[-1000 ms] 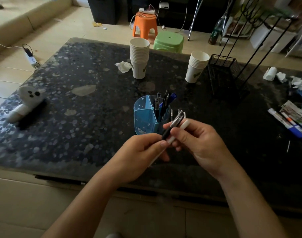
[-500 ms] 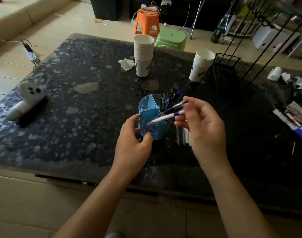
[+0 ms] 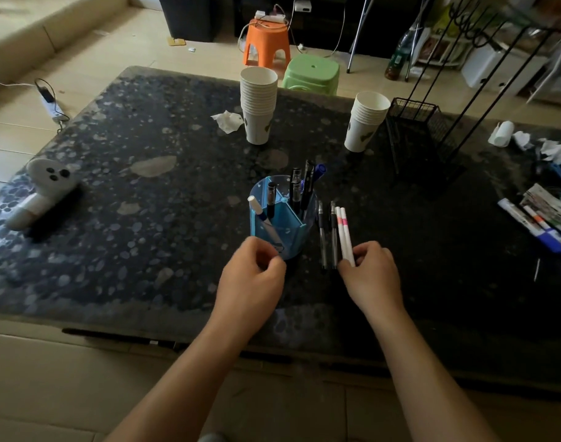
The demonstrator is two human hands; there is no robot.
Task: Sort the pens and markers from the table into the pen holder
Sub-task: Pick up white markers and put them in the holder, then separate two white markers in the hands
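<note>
No brand or label is showing clearly enough to read: the paper cups (image 3: 258,105) are carrying a dark green mark only, and the print on the markers (image 3: 528,220) at the right edge is too small and blurred to make out.

The blue pen holder (image 3: 280,223) is standing upright near the middle of the dark speckled table (image 3: 113,186), toward the near edge. Its far compartment is holding a cluster of dark pens (image 3: 299,189) and one blue-capped one; a white marker (image 3: 263,218) is leaning in the front-left compartment, its cap sticking out over the rim, and a black-capped pen is standing just behind it. Four pens are lying side by side on the table just right of the holder: two dark pens (image 3: 322,234) nearest it, then two white pens (image 3: 344,237) with pink bands.

The left half of the table is lying mostly open, with only a white toy-like object (image 3: 46,189) near the left edge and a crumpled tissue (image 3: 228,121) beside the taller cup stack. A black wire basket (image 3: 414,129) is standing at the far right, well apart from the holder.

The left hand (image 3: 252,279) is curling loosely at the holder's base, fingers bent inward (whether it is pinching anything I cannot tell). The right hand (image 3: 373,275) is resting with bent fingers closing on the near ends of the white pens, which are lying flat.
</note>
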